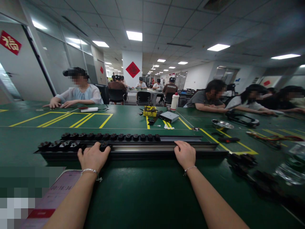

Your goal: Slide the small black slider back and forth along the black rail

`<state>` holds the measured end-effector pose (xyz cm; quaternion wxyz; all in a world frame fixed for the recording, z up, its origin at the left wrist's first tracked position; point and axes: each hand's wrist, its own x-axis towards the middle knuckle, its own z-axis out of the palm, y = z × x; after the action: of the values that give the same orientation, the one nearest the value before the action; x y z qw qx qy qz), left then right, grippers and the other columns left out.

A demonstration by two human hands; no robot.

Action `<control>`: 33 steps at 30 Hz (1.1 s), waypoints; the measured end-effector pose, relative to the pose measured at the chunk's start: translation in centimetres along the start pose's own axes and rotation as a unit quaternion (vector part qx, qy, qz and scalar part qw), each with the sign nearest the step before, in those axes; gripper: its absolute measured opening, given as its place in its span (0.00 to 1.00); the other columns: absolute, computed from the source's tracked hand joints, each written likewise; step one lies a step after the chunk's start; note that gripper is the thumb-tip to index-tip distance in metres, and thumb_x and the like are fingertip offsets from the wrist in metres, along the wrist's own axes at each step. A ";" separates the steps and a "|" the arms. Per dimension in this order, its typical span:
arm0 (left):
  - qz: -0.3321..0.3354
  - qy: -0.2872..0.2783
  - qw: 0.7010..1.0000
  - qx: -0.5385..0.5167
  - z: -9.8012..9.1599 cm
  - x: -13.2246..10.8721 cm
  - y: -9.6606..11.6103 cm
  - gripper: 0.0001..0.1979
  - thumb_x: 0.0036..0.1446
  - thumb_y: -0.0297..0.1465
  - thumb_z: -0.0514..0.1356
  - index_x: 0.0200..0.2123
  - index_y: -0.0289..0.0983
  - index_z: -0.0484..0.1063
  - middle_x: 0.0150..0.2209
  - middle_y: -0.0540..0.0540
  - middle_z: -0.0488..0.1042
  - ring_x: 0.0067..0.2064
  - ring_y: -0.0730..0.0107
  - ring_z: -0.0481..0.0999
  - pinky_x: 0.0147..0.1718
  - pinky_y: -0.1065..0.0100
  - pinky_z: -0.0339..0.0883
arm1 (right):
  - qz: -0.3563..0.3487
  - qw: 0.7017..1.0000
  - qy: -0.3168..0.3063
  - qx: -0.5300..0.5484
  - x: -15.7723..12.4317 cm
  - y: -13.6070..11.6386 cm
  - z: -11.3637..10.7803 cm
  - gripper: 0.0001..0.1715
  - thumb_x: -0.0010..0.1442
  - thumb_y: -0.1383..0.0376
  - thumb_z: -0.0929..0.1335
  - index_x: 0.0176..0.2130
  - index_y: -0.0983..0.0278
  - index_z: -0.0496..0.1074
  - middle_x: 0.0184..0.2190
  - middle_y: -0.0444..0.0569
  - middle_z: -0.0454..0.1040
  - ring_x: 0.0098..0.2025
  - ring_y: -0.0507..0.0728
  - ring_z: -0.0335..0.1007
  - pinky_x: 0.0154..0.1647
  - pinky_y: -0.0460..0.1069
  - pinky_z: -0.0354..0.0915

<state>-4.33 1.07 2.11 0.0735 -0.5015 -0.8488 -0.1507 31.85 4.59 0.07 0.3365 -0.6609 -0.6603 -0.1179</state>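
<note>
Two long black rails lie side by side across the green table. The near rail (pixel 143 155) carries several round black modules (pixel 55 146) at its left part, and its right part shows a bare channel. In the far rail (pixel 183 139) a row of black modules (pixel 113 137) runs from the left end to past the middle. My left hand (pixel 93 156) rests over the near rail with its fingers on a black module (pixel 105 146) at the end of the row. My right hand (pixel 186 155) holds the near rail's edge farther right, fingers bent over it.
A phone (pixel 54 194) lies at the lower left. Loose black modules (pixel 245 162) and a clear plastic bottle (pixel 292 165) are at the right. Beyond the rails stand a grey box (pixel 168 116), a metal bowl (pixel 222 124) and a white bottle (pixel 174 101). People sit around the table.
</note>
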 end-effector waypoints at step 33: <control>0.004 -0.005 1.000 -0.003 0.2 0.2 -0.2 0.27 0.49 0.51 0.44 0.40 0.40 0.71 0.38 0.36 0.75 0.49 0.50 0.68 0.56 0.50 0.44 | 0.006 1.000 -0.002 -0.004 0.0 -0.1 0.0 0.20 0.54 0.66 0.59 0.42 0.59 0.74 0.44 0.46 0.75 0.49 0.56 0.65 0.48 0.53 0.56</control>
<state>-4.62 1.19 1.92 0.0687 -0.5060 -0.8465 -0.1504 31.80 4.57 0.07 0.3335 -0.6661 -0.6567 -0.1175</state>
